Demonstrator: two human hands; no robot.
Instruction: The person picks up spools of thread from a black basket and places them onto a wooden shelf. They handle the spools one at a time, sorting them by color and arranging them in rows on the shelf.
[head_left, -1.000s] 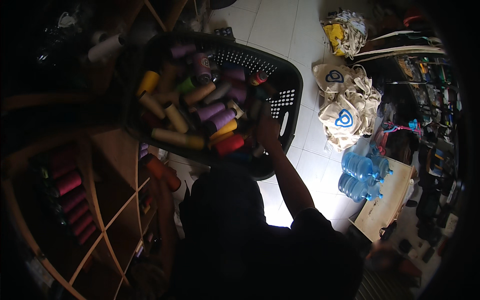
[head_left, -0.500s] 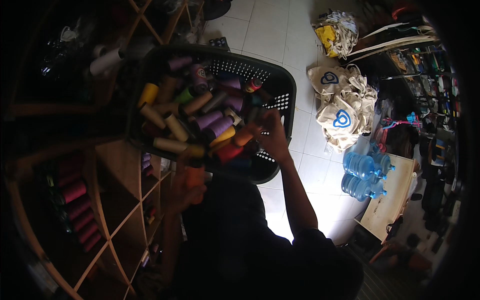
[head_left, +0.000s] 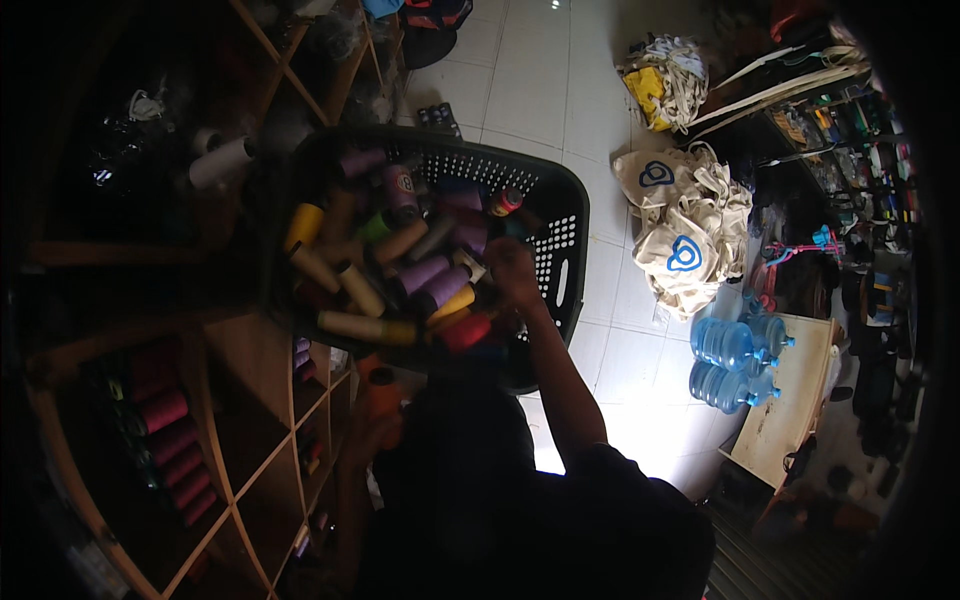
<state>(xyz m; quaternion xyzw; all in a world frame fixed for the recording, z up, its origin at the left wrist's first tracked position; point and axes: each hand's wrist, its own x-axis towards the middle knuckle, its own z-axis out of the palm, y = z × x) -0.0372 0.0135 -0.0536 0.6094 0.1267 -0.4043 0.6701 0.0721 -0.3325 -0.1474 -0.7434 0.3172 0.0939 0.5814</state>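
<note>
My left hand, dim at the basket's near left side, is closed around orange thread spools; I cannot make out exactly how many. Inside the dark plastic basket, my right hand reaches over the piled spools from the right, its fingers dark and hard to read. Next to it lie a purple spool, a yellow spool and a red spool. Tan spools, a green one and a small red-labelled one fill out the heap.
Wooden shelving with pink spools runs along the left. White spools stick out above it. On the tiled floor to the right lie cream cloth bags, with blue water jugs near a pale wooden board.
An orange spool seen at my right hand is no longer visible there. My left hand has lowered with its orange spools, and the basket appears lower in view.
</note>
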